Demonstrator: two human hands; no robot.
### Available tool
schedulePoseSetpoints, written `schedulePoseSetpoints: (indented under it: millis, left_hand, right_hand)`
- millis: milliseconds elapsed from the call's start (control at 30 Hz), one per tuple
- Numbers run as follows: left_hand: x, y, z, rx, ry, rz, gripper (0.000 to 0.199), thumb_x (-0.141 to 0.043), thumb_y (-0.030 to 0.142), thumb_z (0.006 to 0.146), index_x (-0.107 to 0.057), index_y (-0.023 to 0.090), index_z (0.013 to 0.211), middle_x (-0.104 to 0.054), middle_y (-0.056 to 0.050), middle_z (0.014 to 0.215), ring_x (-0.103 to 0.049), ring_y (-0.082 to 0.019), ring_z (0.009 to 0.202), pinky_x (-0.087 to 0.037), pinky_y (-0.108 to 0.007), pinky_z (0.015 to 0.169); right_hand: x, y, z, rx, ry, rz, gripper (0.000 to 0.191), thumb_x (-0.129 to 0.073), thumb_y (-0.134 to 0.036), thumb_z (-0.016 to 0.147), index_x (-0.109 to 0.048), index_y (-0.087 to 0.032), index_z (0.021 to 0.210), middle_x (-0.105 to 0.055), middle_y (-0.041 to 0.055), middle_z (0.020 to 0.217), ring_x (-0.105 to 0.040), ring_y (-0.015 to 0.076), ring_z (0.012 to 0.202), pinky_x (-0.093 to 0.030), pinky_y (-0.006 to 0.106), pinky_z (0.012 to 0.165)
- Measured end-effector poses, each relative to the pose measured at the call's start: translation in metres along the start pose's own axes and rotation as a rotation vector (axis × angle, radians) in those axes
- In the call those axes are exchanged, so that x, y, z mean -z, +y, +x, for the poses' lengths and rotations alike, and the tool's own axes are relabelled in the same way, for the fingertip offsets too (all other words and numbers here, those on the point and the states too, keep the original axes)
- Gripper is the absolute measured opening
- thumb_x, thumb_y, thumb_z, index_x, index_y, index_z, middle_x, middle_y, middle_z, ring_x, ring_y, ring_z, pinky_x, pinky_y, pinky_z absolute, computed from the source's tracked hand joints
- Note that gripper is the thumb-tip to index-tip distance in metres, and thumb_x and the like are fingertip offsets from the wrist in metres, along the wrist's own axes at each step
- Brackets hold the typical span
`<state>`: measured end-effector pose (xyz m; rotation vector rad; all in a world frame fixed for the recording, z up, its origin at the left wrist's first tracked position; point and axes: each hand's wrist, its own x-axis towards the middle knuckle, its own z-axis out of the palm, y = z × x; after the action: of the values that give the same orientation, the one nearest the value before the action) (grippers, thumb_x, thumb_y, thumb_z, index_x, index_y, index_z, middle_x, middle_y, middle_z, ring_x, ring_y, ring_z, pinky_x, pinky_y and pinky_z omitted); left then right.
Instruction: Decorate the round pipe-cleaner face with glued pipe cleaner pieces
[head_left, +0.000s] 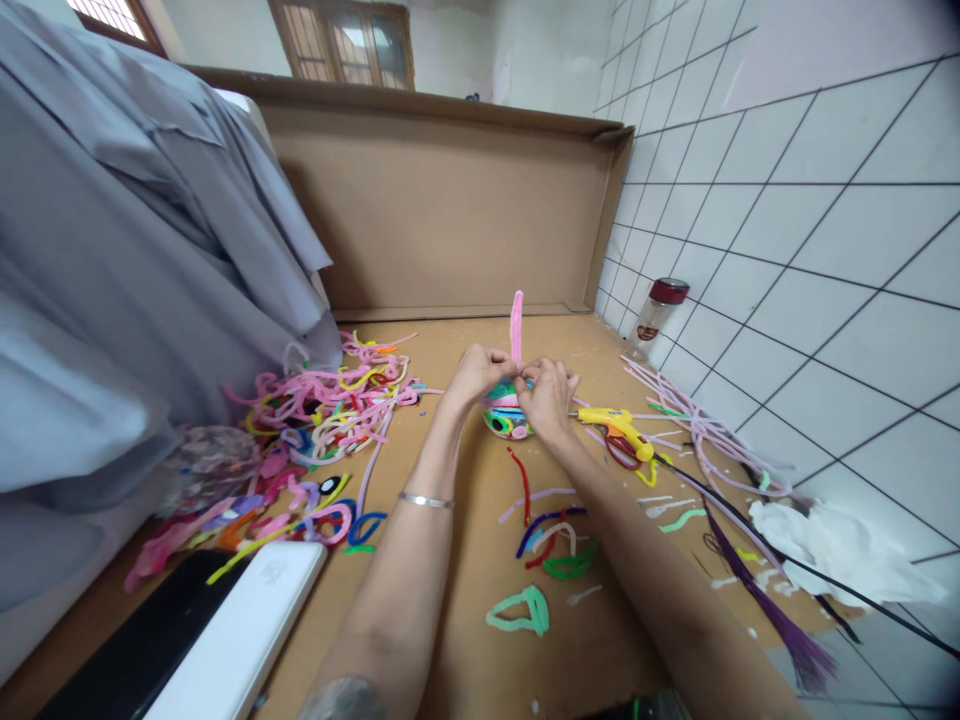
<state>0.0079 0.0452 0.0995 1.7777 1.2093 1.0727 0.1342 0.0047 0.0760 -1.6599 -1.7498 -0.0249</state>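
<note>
Both hands meet over the middle of the board. My left hand [481, 372] pinches the lower end of a pink pipe cleaner piece [516, 325], a narrow shape that stands upright above the fingertips. My right hand [549, 398] is closed at the same spot, its fingertips against the base of the pink piece. Just below them sits a rounded, many-coloured pipe cleaner figure [498, 424] with an eye-like green and black ring; my right hand covers part of it. A yellow glue gun [616, 430] lies right of my right hand.
At the left, a heap of pipe cleaners [337, 400] lies by grey cloth [150, 230], with a white power bank [247, 625] in front. Loose pieces [559, 540] lie between my forearms. Right are a red-lidded jar [656, 318], purple threads [772, 610], white tissue [832, 545] and a cable.
</note>
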Motion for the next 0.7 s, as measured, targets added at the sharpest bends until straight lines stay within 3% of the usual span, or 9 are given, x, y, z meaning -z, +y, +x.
schedulePoseSetpoints:
  millis: [300, 567, 700]
  left_hand:
    - [-0.004, 0.011, -0.001, -0.045, 0.121, -0.003, 0.029, -0.067, 0.038, 0.062, -0.06, 0.013, 0.048, -0.039, 0.004, 0.045, -0.032, -0.007, 0.048, -0.022, -0.024, 0.049]
    - [-0.009, 0.011, 0.005, -0.116, 0.295, -0.141, 0.016, -0.065, 0.029, 0.063, -0.067, 0.013, 0.06, -0.055, 0.002, 0.053, -0.045, -0.01, 0.053, -0.031, -0.022, 0.052]
    - [-0.01, 0.014, 0.006, -0.155, 0.296, -0.222, 0.013, -0.065, 0.026, 0.065, -0.064, 0.014, 0.061, -0.052, 0.004, 0.053, -0.041, -0.008, 0.051, -0.03, -0.022, 0.052]
  right_hand:
    - [0.0, 0.0, 0.0, 0.003, 0.002, 0.009, 0.022, -0.053, -0.026, 0.091, -0.074, -0.022, 0.085, -0.069, 0.0065, 0.099, -0.05, 0.024, 0.097, -0.025, 0.037, 0.083]
    - [-0.002, 0.002, -0.003, 0.037, 0.001, 0.005, 0.021, -0.054, -0.027, 0.092, -0.073, -0.022, 0.083, -0.069, 0.0049, 0.101, -0.05, 0.0225, 0.096, -0.024, 0.035, 0.08]
    - [-0.001, 0.001, -0.003, 0.042, 0.004, -0.016, 0.021, -0.054, -0.026, 0.092, -0.072, -0.022, 0.082, -0.068, 0.0052, 0.1, -0.05, 0.0224, 0.096, -0.024, 0.035, 0.08]
